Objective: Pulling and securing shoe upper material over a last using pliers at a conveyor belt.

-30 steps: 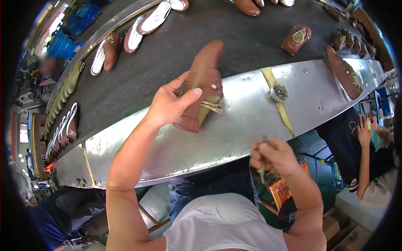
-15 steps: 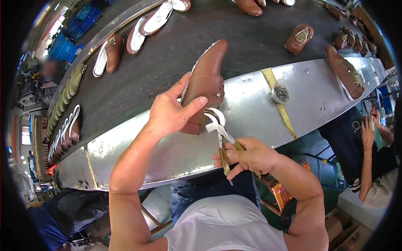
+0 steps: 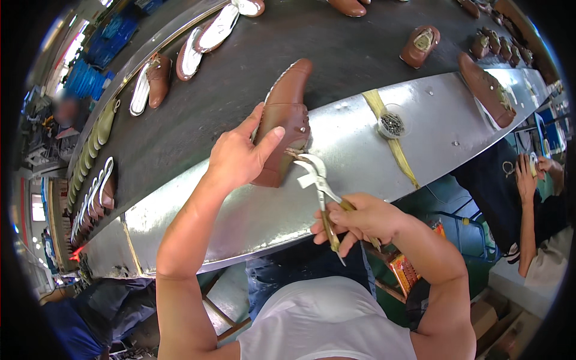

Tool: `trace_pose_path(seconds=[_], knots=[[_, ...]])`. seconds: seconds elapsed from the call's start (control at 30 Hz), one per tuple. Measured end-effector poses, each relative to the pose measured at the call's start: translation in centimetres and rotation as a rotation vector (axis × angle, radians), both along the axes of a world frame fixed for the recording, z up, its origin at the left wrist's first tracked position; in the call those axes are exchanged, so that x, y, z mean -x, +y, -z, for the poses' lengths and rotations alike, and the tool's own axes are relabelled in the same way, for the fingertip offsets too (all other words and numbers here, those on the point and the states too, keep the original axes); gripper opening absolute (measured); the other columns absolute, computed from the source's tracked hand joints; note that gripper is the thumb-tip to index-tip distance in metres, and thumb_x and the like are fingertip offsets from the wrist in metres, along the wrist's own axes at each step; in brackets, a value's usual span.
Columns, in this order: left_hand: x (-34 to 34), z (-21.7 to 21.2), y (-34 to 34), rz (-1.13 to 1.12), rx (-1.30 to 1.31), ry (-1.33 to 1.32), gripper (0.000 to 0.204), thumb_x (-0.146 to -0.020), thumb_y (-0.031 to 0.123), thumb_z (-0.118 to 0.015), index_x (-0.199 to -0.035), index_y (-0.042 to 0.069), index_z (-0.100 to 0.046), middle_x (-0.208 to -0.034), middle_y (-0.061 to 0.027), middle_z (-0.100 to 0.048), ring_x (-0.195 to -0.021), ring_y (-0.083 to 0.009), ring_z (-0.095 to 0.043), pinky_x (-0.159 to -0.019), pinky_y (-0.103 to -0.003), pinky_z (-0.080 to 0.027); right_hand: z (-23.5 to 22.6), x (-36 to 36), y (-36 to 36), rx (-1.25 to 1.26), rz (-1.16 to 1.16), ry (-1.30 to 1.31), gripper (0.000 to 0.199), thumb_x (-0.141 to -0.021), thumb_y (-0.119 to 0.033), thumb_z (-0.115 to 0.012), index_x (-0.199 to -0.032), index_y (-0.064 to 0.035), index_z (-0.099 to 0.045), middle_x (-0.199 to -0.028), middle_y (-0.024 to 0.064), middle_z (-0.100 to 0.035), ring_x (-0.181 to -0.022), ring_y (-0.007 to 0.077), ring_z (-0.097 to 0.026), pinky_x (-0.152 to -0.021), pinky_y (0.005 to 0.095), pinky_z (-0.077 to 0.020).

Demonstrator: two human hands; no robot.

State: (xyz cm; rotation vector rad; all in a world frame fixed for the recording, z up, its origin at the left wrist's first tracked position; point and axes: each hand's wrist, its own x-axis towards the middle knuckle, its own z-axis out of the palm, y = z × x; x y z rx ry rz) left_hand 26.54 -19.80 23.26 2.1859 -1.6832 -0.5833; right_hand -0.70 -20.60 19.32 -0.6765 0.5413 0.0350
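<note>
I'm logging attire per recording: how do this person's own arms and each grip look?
The left grip and right grip are human hands without gloves. Both arms are bare, with no sleeve, watch or bracelet visible; the top is white.

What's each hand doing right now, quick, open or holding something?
Left hand: holding the brown shoe, thumb on its side.
Right hand: holding the pincers by their handles.

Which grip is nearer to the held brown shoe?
Left: the left grip holds the brown shoe, thumb against its side. The right grip is off the shoe, to its lower right, holding the pliers.
</note>
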Motion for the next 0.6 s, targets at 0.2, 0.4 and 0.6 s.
trace_pose_path(seconds=[0.2, 0.4, 0.6], knots=[[0.9, 0.3, 0.7, -0.008, 0.035, -0.011, 0.074, -0.094, 0.058, -0.051, -0.148, 0.009, -0.040, -0.073, -0.0182, -0.068, -0.074, -0.0366, -0.070, -0.072, -0.041, -0.054, 1.4, -1.2, -1.8, -0.111, -0.059, -0.080, 0.038, -0.103, -0.028, -0.049, -0.124, 0.0035, -0.046, -0.120, 0.0187, -0.059, -0.109, 0.0286, -0.064, -0.072, 0.0369, -0.0603], [-0.1, 0.9, 0.6, 0.000, 0.110, -0.023, 0.067, -0.096, 0.054, -0.050, -0.146, 0.011, -0.044, -0.080, -0.0203, -0.070, -0.079, -0.0363, -0.070, -0.074, -0.040, -0.054, 1.0, 0.6, -1.5, 0.003, -0.104, 0.050, 0.032, -0.103, -0.028, -0.047, -0.117, 0.0009, -0.051, -0.104, 0.0143, -0.063, -0.090, 0.0205, -0.067, -0.059, 0.0273, -0.0550], [0.1, 0.0, -2.3, 0.015, -0.113, 0.133, 0.069, -0.095, 0.054, -0.052, -0.145, 0.007, -0.045, -0.097, -0.0209, -0.070, -0.097, -0.0320, -0.069, -0.087, -0.036, -0.052, -1.8, 5.5, 0.3, 0.135, -0.067, 0.128, 0.031, -0.101, -0.019, -0.048, -0.121, 0.0047, -0.050, -0.110, 0.0151, -0.064, -0.094, 0.0220, -0.068, -0.061, 0.0271, -0.0550]])
